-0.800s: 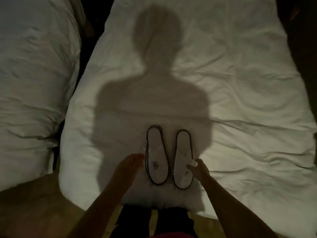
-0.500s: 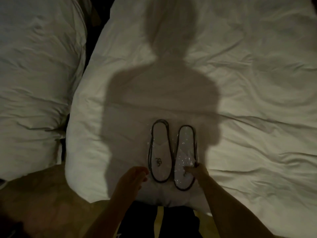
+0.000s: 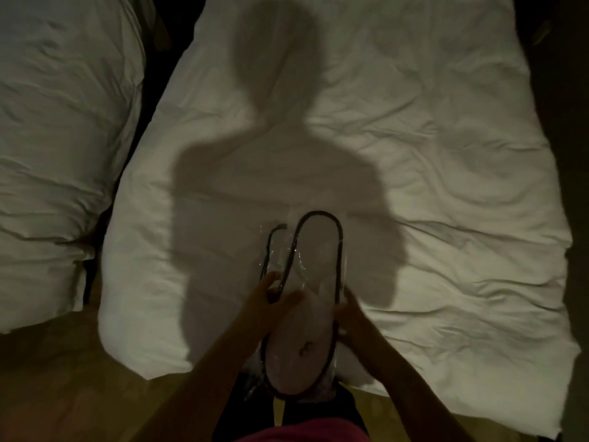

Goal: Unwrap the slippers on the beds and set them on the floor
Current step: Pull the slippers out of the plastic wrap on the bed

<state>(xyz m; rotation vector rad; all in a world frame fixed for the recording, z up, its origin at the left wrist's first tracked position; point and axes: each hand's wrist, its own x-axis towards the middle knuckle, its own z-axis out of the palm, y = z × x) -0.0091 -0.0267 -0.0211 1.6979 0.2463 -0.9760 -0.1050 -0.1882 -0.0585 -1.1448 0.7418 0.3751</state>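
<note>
A pair of white slippers with dark piping, sealed in clear crinkly plastic, is held up off the foot of the near bed, toes toward me. One slipper faces the camera, the other shows only as a dark edge behind it on the left. My left hand grips the left side of the package, thumb across the front. My right hand grips its right edge. A small dark logo sits on the front slipper's toe.
A second white bed lies to the left, across a narrow dark gap. Wooden floor shows at the lower left and beside my dark trousers. My shadow falls across the near bed's duvet.
Both hands closed on the wrapped slippers and lifted them off the duvet toward me. The two slippers, side by side before, now overlap.
</note>
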